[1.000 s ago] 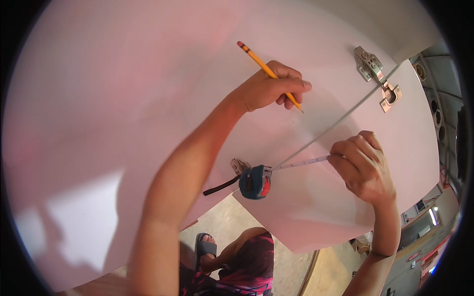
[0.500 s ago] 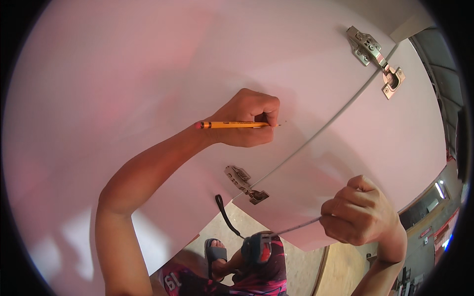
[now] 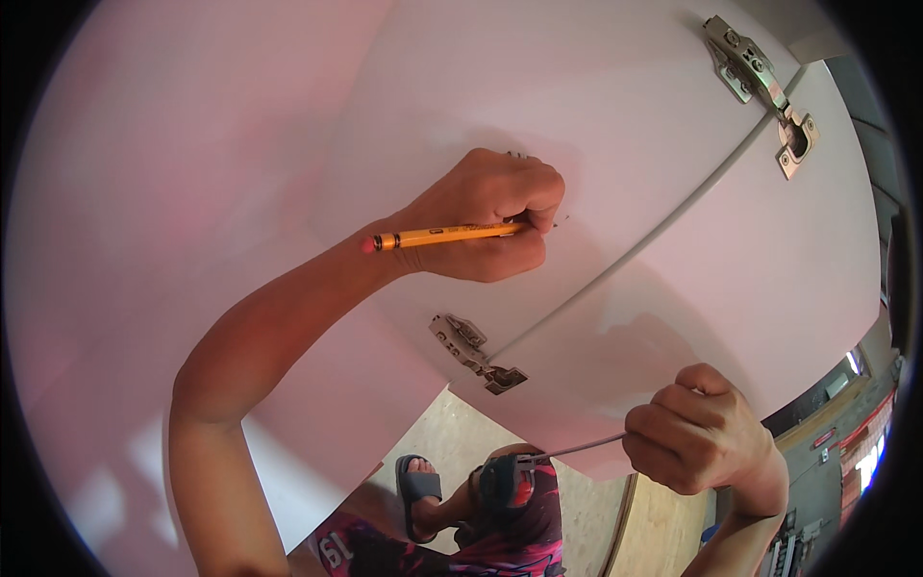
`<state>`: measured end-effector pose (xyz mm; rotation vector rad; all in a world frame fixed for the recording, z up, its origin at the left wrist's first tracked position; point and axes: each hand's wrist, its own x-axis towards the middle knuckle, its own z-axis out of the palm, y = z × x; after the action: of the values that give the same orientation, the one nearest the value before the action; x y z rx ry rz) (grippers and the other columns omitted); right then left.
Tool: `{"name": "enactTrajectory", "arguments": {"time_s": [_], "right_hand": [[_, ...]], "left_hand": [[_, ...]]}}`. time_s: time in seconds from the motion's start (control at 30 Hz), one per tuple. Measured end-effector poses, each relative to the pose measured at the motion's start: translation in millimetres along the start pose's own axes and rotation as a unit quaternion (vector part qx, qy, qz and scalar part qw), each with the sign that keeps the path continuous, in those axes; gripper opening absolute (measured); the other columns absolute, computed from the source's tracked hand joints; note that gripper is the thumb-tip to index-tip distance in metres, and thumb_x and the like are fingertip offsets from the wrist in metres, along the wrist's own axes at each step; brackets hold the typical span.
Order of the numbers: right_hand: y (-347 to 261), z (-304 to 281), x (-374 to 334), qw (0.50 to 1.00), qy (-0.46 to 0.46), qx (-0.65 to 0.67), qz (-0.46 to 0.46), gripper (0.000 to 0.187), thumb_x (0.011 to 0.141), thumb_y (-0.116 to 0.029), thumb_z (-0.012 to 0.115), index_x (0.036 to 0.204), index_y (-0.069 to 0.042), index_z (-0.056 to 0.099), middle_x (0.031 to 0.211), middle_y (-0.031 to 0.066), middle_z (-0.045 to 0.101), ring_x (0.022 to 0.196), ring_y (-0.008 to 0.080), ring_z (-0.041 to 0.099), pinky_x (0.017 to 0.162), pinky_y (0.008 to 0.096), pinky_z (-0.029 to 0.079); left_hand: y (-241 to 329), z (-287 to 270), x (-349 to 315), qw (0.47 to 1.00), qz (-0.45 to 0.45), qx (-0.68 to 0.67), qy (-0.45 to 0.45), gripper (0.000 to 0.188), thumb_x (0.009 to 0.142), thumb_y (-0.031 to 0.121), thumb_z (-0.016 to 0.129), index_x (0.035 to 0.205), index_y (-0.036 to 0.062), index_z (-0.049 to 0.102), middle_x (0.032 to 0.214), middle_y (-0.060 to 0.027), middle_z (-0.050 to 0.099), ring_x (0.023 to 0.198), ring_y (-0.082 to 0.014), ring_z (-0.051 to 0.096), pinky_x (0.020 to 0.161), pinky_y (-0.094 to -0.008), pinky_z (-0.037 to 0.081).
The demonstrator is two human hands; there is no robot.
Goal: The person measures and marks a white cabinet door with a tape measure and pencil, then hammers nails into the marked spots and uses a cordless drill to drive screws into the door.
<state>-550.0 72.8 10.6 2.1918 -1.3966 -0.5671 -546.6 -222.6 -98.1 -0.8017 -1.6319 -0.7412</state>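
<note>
My left hand (image 3: 495, 216) grips a yellow pencil (image 3: 433, 236) with a pink eraser. The pencil's tip rests at or just above the pale panel (image 3: 461, 87), near a small dark mark; whether it touches, I cannot tell. My right hand (image 3: 700, 430) is closed round the drawn-out blade of a tape measure (image 3: 505, 481), whose dark and red case hangs to the left, over my leg. A metal cabinet hinge (image 3: 760, 87) joins the panel to the door (image 3: 769, 250) at upper right. A second hinge (image 3: 476, 353) sits below my left hand.
A long seam runs diagonally between panel and door. Beyond the panel's lower edge are the floor (image 3: 437, 423), my sandalled foot (image 3: 418, 490) and a wooden board (image 3: 659, 524). Shelving and clutter (image 3: 798, 548) stand at the far right.
My left hand and the pencil have moved slightly right and up. My right hand has dropped a little, still holding the tape blade. The view has shifted, and the tape's black strap is no longer visible.
</note>
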Motion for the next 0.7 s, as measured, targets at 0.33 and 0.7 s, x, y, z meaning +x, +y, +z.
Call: {"name": "enactTrajectory", "arguments": {"time_s": [0.33, 0.7], "right_hand": [[0.4, 3.8, 3.2, 1.0, 0.013, 0.022, 0.0, 0.012, 0.054, -0.012, 0.065, 0.06, -0.01, 0.054, 0.07, -0.0024, 0.052, 0.061, 0.0126, 0.048, 0.062, 0.027, 0.039], [4.4, 10.7, 2.2, 1.0, 0.007, 0.01, -0.01, 0.016, 0.053, -0.01, 0.064, 0.055, -0.01, 0.049, 0.064, -0.0022, 0.044, 0.059, 0.0128, 0.044, 0.059, 0.0276, 0.037]], "left_hand": [[1.3, 1.2, 0.4, 1.0, -0.002, 0.008, -0.002, 0.019, 0.068, -0.009, 0.056, 0.069, 0.0068, 0.045, 0.065, -0.0007, 0.052, 0.056, -0.0134, 0.05, 0.05, -0.0265, 0.041], [2.6, 0.9, 0.9, 1.0, -0.011, 0.008, -0.003, 0.02, 0.07, -0.009, 0.057, 0.069, 0.0066, 0.045, 0.064, -0.001, 0.052, 0.057, -0.014, 0.051, 0.052, -0.027, 0.042]]}}
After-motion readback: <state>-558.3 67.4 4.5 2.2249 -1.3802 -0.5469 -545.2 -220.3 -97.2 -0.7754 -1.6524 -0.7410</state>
